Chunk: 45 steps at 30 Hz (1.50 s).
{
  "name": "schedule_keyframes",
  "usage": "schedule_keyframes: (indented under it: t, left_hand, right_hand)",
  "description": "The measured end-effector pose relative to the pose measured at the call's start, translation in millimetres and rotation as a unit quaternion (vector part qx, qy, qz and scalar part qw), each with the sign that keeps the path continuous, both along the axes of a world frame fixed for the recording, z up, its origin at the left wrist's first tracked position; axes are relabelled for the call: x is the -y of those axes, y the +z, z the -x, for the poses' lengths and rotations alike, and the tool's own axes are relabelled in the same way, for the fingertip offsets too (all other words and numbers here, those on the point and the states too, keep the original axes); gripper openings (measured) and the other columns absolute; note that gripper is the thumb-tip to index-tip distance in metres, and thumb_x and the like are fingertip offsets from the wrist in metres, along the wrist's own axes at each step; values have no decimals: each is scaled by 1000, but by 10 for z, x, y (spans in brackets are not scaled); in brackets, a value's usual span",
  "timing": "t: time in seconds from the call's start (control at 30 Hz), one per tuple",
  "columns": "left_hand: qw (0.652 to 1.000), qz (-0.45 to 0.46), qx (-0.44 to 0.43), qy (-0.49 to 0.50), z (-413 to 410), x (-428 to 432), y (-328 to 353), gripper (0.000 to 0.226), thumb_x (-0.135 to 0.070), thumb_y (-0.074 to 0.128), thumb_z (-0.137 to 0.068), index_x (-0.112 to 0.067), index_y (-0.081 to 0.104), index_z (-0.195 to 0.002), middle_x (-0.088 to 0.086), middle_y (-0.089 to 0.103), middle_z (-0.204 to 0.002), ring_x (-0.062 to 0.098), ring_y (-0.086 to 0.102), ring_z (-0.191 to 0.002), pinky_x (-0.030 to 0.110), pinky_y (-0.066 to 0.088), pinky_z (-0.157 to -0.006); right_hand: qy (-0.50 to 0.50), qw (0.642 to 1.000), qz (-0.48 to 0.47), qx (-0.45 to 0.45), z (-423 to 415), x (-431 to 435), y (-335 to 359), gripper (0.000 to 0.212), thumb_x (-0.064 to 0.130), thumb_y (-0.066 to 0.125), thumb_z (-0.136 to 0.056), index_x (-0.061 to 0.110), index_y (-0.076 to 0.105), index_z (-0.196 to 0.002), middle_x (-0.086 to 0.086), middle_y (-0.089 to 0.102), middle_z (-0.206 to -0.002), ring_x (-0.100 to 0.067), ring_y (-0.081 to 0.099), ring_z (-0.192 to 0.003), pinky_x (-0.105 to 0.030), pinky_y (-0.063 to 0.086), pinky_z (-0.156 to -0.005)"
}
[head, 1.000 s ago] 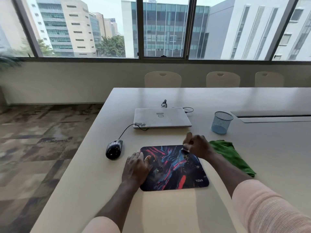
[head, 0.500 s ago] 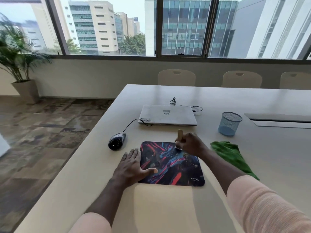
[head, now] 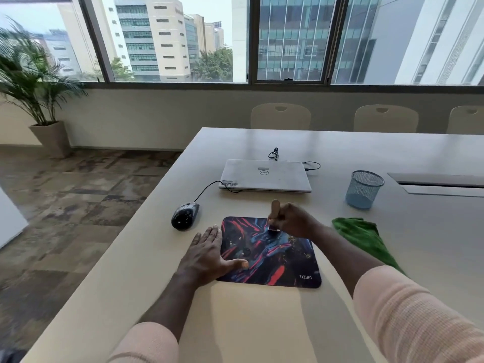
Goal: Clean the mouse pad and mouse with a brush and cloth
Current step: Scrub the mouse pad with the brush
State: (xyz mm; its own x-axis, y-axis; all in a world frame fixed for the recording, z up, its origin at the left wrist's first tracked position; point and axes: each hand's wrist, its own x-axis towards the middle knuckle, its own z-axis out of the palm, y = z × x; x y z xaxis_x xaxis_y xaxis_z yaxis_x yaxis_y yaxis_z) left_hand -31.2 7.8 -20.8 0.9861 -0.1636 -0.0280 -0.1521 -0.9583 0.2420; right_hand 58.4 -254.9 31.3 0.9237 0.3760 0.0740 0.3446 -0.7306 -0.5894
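A dark mouse pad (head: 285, 260) with red and blue swirls lies on the pale table (head: 262, 323). My left hand (head: 207, 255) lies flat on the pad's left edge, fingers straight, thumb across the pad. My right hand (head: 294, 221) grips a small wooden-handled brush (head: 274, 212) upright, its bristles touching the pad's far middle. A black wired mouse (head: 185, 215) sits on the table left of the pad. A green cloth (head: 364, 238) lies crumpled to the pad's right.
A shut silver laptop (head: 265, 175) with cables lies beyond the pad. A blue mesh cup (head: 364, 189) stands at the right. The table's left edge drops to the floor. Chairs line the far side, and a potted plant (head: 34, 93) stands at far left.
The brush has shifted left along the pad's far part and now stands more upright. My left hand slid from the pad's middle left toward its near left corner. The view has turned left.
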Motion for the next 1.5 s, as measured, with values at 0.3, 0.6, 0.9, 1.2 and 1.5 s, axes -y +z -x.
schedule_keyframes:
  t: [0.3,0.6,0.9,1.2,1.5]
  left_hand:
    - [1000,17,-12,-14,47,-27,48,151,-108,19,-48,-6,-1,-157,10,-1,-166,16,-4,-153,33,-4,-124]
    - [999,4,-11,-48,110,-111,-20,160,-109,33,-41,-5,-7,-156,10,-7,-166,17,-10,-152,31,-8,-122]
    - [999,9,3,-48,117,-105,-29,160,-109,31,-41,-6,-4,-157,11,-4,-166,18,-8,-153,34,-6,-123]
    - [999,8,-1,-47,145,-94,9,158,-108,34,-43,-6,-7,-156,10,-6,-166,18,-9,-153,34,-9,-122]
    - [999,7,2,-46,138,-93,-2,158,-109,33,-43,-6,-5,-157,9,-5,-166,18,-8,-153,33,-9,-121]
  right_hand:
    - [-73,996,-4,49,36,76,19,9,11,68,-85,9,76,-86,-4,76,-89,-15,71,-83,-29,56,-83]
    - [-60,998,-14,-1,195,164,198,11,5,67,-84,7,77,-87,3,72,-81,8,64,-66,-4,46,-64]
    - [-38,998,41,14,328,38,120,10,14,71,-83,20,78,-79,5,77,-86,-5,69,-82,-25,54,-80]
    - [-92,995,-30,36,242,-36,180,9,6,67,-87,0,74,-89,0,75,-91,3,66,-75,-18,56,-82]
    - [14,997,35,-75,332,-7,255,41,7,65,-84,34,69,-54,14,65,-59,-3,57,-58,-20,47,-62]
